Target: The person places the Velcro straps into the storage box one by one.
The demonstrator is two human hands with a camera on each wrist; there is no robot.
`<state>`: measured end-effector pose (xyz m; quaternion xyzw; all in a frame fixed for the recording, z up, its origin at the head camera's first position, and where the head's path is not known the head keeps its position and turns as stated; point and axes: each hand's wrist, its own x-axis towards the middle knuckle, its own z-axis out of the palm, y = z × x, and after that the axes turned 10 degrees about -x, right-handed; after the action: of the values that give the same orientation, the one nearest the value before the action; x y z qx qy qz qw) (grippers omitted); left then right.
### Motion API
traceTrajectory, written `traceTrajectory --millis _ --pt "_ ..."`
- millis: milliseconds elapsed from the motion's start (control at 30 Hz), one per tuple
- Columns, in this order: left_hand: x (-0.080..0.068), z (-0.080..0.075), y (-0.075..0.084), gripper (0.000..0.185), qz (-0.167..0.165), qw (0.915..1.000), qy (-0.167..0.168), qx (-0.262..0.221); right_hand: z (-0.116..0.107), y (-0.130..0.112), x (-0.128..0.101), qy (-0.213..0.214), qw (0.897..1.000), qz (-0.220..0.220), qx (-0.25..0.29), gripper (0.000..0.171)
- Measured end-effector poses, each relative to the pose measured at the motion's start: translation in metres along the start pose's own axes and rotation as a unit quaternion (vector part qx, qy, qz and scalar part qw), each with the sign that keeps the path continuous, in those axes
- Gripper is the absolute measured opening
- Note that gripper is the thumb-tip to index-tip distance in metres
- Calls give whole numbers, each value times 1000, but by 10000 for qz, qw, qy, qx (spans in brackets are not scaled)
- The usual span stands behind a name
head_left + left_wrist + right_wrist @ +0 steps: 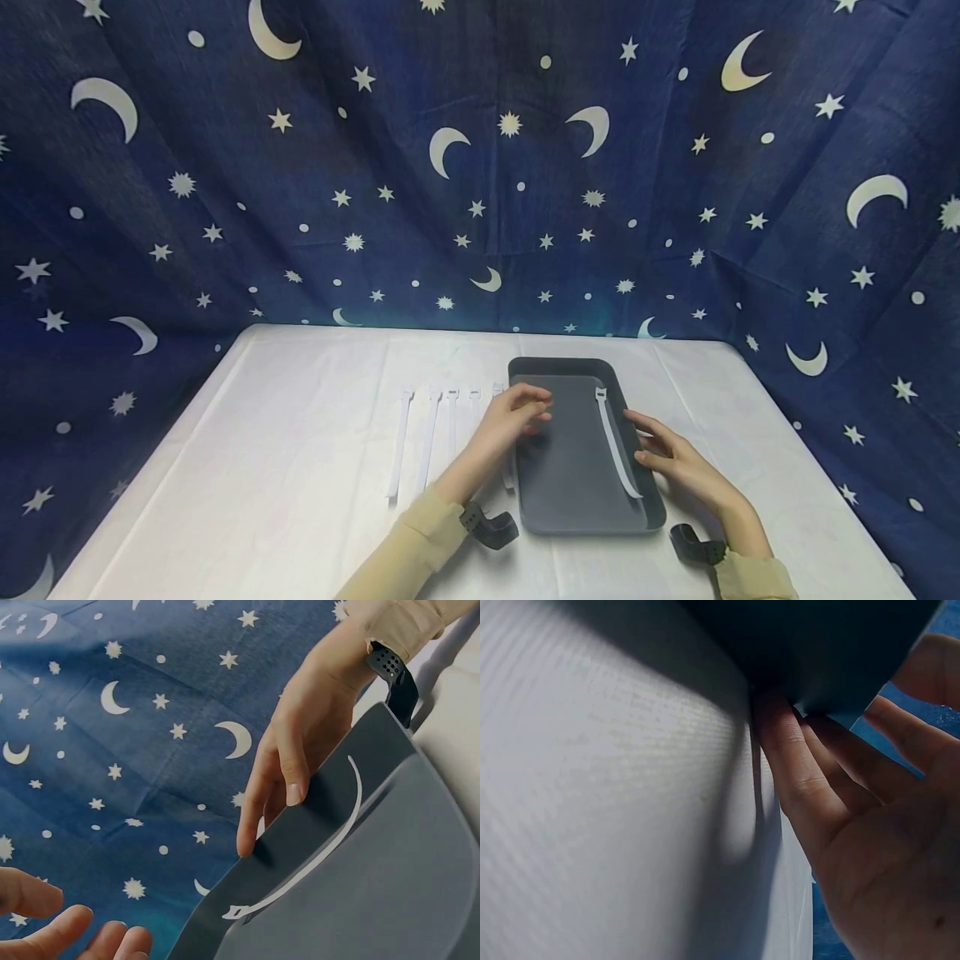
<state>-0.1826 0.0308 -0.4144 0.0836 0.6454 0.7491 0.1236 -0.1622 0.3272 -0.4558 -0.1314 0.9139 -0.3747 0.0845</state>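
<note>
A dark grey tray [570,483] lies on the white-covered table, with one white strap [617,446] curved along its right side. My left hand [523,410] hovers over the tray's left rim with relaxed fingers and holds nothing. My right hand [660,450] lies at the tray's right rim. In the right wrist view its straight fingers [795,765] are tucked against the underside of the tray [817,645]. The left wrist view shows the right hand [300,742] with its thumb over the rim of the tray [405,885], next to the strap [319,855].
Several white straps [427,433] lie side by side on the white cloth [285,467] left of the tray. A dark blue star-and-moon curtain [480,167] closes in the back and both sides. Black wrist bands [491,527] sit on both forearms.
</note>
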Motion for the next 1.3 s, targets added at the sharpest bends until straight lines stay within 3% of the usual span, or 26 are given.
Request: traceTrajectory --millis 300,700,1000,1300 --pt "-12 -14 1 31 82 9997 80 -206 1 1 0 38 10000 -47 40 62" --pt "-14 -30 3 31 159 9991 289 -283 2 4 2 43 9999 -107 74 62" --pt "-15 -52 6 33 224 9979 527 -294 -1 6 3 28 9997 -214 75 61" --pt "-15 -73 12 30 146 9973 640 -343 2 7 4 -12 9999 110 20 63"
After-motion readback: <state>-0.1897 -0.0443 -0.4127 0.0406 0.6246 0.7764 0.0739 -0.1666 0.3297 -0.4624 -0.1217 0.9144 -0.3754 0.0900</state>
